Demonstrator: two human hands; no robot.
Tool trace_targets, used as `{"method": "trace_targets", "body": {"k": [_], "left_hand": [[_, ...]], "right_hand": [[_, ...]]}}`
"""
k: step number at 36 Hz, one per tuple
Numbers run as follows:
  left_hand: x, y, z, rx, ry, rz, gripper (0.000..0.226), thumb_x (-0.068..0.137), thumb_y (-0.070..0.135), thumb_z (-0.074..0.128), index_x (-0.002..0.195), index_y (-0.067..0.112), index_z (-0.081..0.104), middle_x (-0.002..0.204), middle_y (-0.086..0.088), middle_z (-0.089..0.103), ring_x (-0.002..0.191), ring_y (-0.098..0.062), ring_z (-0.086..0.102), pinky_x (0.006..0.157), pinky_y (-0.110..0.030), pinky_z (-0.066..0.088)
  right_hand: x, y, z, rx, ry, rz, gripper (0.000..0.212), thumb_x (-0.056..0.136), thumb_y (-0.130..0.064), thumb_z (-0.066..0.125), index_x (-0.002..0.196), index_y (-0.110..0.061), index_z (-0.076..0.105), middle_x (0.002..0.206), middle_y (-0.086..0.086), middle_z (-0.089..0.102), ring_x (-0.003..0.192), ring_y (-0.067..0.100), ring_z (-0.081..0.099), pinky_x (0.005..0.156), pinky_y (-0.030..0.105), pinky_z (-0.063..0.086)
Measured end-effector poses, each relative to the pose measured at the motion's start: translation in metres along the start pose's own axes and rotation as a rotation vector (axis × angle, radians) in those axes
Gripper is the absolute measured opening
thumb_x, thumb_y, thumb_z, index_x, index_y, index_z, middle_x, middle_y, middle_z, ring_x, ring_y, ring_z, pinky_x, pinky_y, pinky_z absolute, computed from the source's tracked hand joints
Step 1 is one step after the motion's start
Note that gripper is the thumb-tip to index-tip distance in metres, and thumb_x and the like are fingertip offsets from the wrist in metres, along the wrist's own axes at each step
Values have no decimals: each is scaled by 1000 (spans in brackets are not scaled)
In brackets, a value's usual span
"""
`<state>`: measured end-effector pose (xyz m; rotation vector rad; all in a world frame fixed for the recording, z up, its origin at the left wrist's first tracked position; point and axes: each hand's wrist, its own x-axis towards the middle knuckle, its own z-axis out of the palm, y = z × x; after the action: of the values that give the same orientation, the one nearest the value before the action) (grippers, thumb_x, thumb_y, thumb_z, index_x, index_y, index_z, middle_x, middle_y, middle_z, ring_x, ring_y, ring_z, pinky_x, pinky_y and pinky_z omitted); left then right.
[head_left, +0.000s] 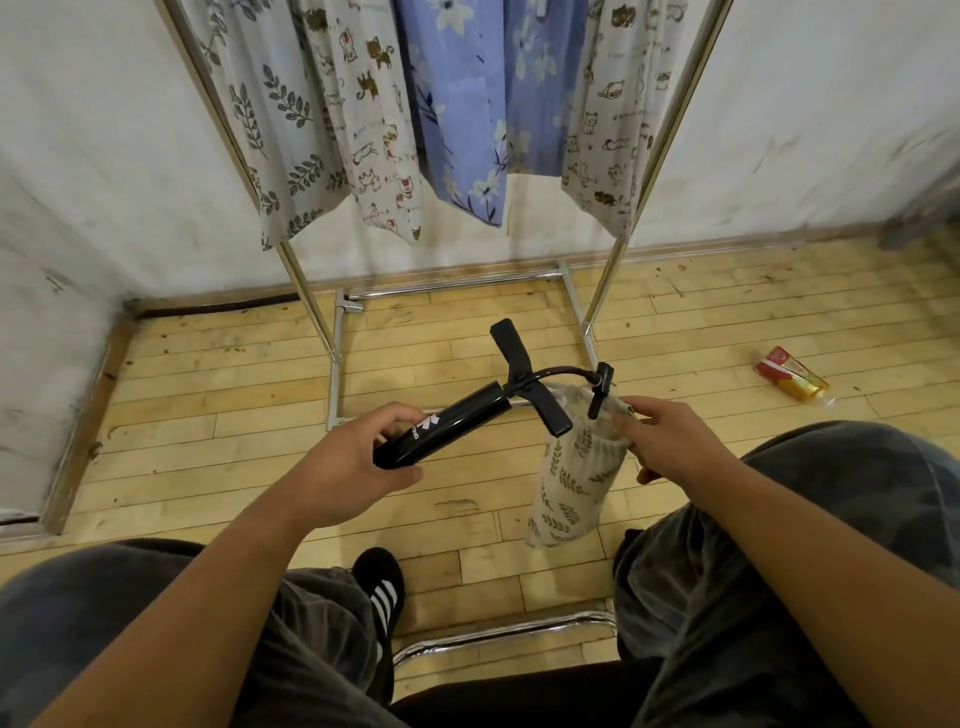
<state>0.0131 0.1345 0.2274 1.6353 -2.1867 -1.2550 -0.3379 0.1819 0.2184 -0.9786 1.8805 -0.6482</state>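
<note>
Above the plank floor (208, 395), the left hand (353, 467) gripped the black hand pump (457, 421) by its barrel, long axis running up and right, T-handle leading toward the leaf-print drawstring bag (571, 483). Its hose nozzle (597, 400) hung at the bag's mouth, which the right hand (675, 441) pinched open. Behind stood a clothes rack (302, 291) against the white wall (104, 156); a snack packet (792, 381) lay far right.

I see a pump (457, 421) with a glossy black barrel and a matt black handle. The pouch (571, 483) is soft printed cloth, leaf-patterned. The floor (218, 415) is scuffed pale wood; the rack (332, 332) is shiny chromed metal; the wrapper (792, 381) is glossy foil.
</note>
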Motion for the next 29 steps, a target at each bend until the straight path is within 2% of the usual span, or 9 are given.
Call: {"method": "trace_targets", "body": {"k": [4,7,10,17,21,25,29], "left_hand": [[3,-1,2,17,-18,13,52,86,27,83,119,54,53,104,19,66,92,1,66,84,-24,53],[4,-3,2,27,-23,28,54,86,23,83,119,52,52,105,19,64,92,1,66,82,-23,53],[5,-5,1,41,-12,56,53,86,18,82,117,49,52,105,18,64,92,3,64,80,-19,50],[7,-12,0,77,35,65,55,85,15,81,114,51,51,108,17,63,96,-1,63,85,-28,54],[8,-14,2,100,28,67,57,84,17,82,115,52,51,108,16,64,96,-2,64,88,-34,55],[8,-14,4,103,24,79,57,83,18,83,117,52,52,107,16,63,95,-1,63,87,-34,55],[8,-12,2,66,61,78,55,86,19,82,118,52,51,109,20,62,99,3,62,87,-29,53]], "right_hand": [[3,2,-2,86,20,33,30,105,-25,57,132,-22,69,63,-3,57,62,19,46,59,38,56],[6,4,-2,104,14,41,31,106,-26,56,135,-23,67,67,1,56,63,21,45,59,37,56],[7,5,-1,119,0,42,32,106,-28,56,135,-24,67,66,2,53,62,20,43,57,35,54],[7,4,-1,92,14,48,33,107,-29,52,137,-21,66,67,2,51,57,15,40,44,25,46],[5,2,-2,84,14,39,34,107,-30,52,138,-23,65,71,3,52,60,16,42,46,24,47],[4,2,-1,84,-4,13,33,108,-28,51,137,-25,66,66,1,51,57,15,41,49,29,50],[0,-1,0,27,-32,-32,32,108,-26,50,135,-27,67,75,3,58,58,16,42,46,26,47]]}}
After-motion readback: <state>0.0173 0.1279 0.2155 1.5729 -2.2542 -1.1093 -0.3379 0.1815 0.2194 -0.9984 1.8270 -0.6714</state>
